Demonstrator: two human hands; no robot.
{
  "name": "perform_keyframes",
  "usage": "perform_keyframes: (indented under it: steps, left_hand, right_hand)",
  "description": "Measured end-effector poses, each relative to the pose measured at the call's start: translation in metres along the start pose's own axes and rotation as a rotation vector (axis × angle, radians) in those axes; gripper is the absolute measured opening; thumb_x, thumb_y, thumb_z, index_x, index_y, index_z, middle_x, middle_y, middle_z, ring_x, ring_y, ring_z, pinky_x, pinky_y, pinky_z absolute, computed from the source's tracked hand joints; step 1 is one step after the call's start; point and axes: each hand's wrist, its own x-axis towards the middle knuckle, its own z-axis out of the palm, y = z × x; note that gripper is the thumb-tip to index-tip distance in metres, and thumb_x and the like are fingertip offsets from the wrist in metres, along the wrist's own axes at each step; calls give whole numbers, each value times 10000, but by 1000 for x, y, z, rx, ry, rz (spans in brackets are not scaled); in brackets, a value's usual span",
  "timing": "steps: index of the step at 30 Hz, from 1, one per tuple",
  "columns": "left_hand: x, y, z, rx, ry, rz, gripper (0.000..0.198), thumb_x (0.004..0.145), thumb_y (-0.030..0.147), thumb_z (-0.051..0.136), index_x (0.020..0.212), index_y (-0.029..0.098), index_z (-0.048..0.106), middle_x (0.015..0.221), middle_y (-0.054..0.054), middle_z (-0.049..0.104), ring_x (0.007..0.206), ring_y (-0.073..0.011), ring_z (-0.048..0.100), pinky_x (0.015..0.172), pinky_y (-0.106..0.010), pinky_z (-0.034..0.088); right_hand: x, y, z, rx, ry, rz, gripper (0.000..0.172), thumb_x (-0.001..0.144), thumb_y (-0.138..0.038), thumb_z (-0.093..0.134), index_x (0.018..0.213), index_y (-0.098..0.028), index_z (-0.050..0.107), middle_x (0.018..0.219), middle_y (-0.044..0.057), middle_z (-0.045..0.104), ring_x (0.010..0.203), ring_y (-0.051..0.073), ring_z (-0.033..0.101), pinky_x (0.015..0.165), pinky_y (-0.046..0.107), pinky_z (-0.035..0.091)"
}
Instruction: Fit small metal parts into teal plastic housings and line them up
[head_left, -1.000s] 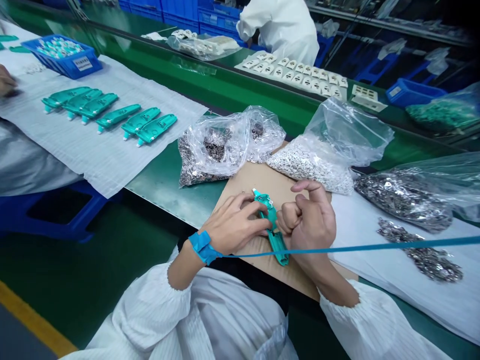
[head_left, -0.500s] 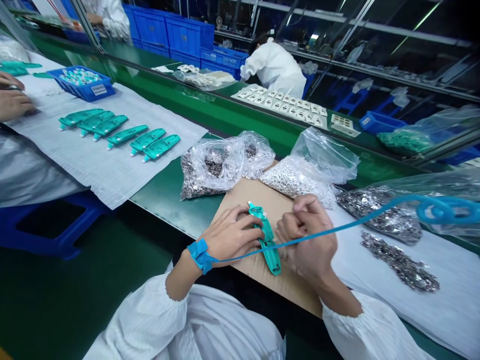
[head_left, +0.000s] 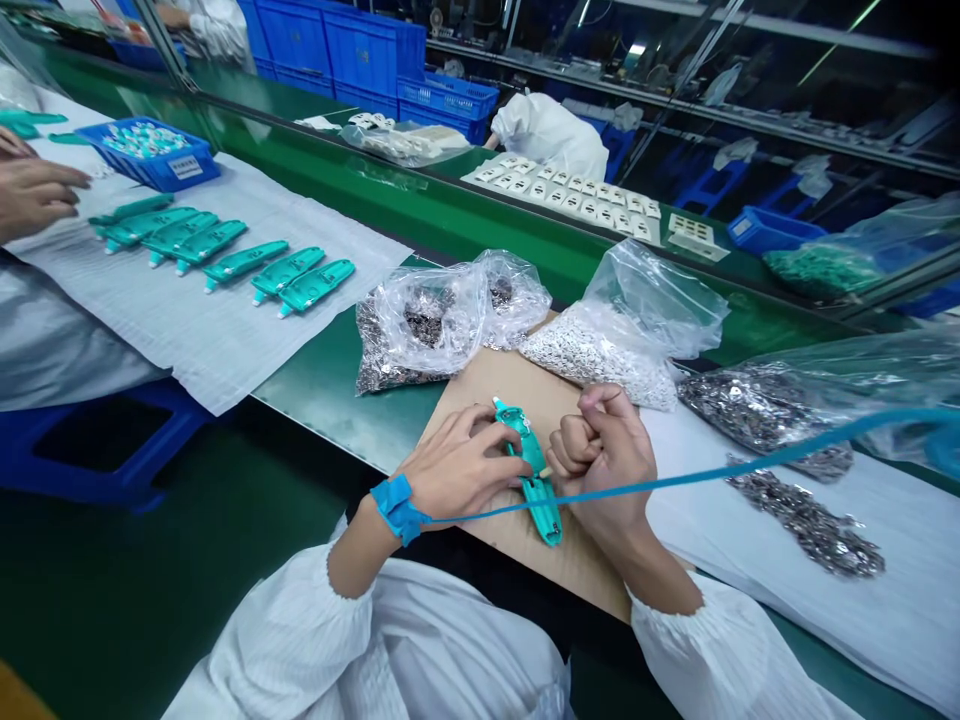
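Note:
A teal plastic casing (head_left: 547, 522) with a white tip lies on a sheet of brown cardboard (head_left: 491, 385), its inner side up with small parts in it. My left hand (head_left: 463, 462) is closed on its left edge, fingers bent over the middle. My right hand (head_left: 604, 450) is curled into a fist just right of the casing. A small pale point shows under its fingers by the casing's middle; whatever the fist holds is hidden. From a blue wrist strap (head_left: 401, 508) on my left wrist, a blue cord (head_left: 675, 480) runs across in front of my right hand.
Bags of small metal parts (head_left: 420, 330) and white parts (head_left: 600, 360) stand behind the cardboard. Loose metal pieces (head_left: 810, 520) lie to the right. Several teal casings (head_left: 262, 262) are lined up at left near a blue bin (head_left: 150, 155) and a co-worker's hand (head_left: 41, 195).
My right hand has shifted slightly left, closer to the casing's middle. My left hand stays on the casing. At left, the co-worker's hand has moved and another teal casing lies in the row.

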Motion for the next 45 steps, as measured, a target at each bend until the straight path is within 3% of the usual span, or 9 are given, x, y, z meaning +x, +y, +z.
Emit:
perform_keyframes:
  steps: [11,16,20,24,28,35,45]
  left_hand:
    - [0,-3,10,9,3,15,223,997,361,525,1102,295,710,1289,-15,605,1308,-316,389,1118,-487,391]
    - [1,0,4,25,9,6,206,986,340,547,1076,287,724,1255,-56,624,1319,-318,400,1081,-500,431]
    - [1,0,-5,-6,11,14,219,988,325,538,1116,283,710,1259,-56,631,1305,-302,434,1078,-479,444]
    - [-4,1,-9,-30,1,13,248,972,335,546,1166,258,679,1344,-58,593,1356,-340,392,1109,-533,405]
    - [-8,9,-3,-2,30,-20,420,904,509,629,1222,235,640,1440,-115,496,1440,-417,261,1126,-628,339]
    - [3,16,17,-47,51,-33,536,815,595,705,1135,172,627,1318,-139,571,1439,-370,305,1167,-558,329]
    - [7,17,15,-44,25,-31,535,834,616,667,1153,187,643,1272,-131,593,1420,-363,335,1146,-531,358]
  right_hand:
    - [-3,12,-1,-12,-66,-58,136,886,-225,564,821,-258,449,446,-141,262,360,61,143,360,145,223]
    - [-3,14,6,-23,-45,-17,195,849,-239,583,758,-251,412,448,-137,270,365,61,157,350,141,217]
    - [-1,9,7,0,-48,-66,163,881,-263,551,775,-254,427,438,-134,274,360,71,158,342,151,224]
    - [-12,-17,-4,38,45,-196,68,904,-211,508,866,-266,499,452,-131,226,372,79,122,360,159,214]
    - [-37,-37,-17,1,175,-202,39,920,-238,537,894,-259,556,462,-123,216,381,76,105,366,177,209]
    - [-58,-5,-12,55,346,-169,24,910,-265,575,900,-252,558,480,-122,222,390,67,122,371,148,209]
    - [-57,5,-10,59,382,-188,54,955,-259,523,925,-250,567,473,-122,220,389,69,124,380,153,222]
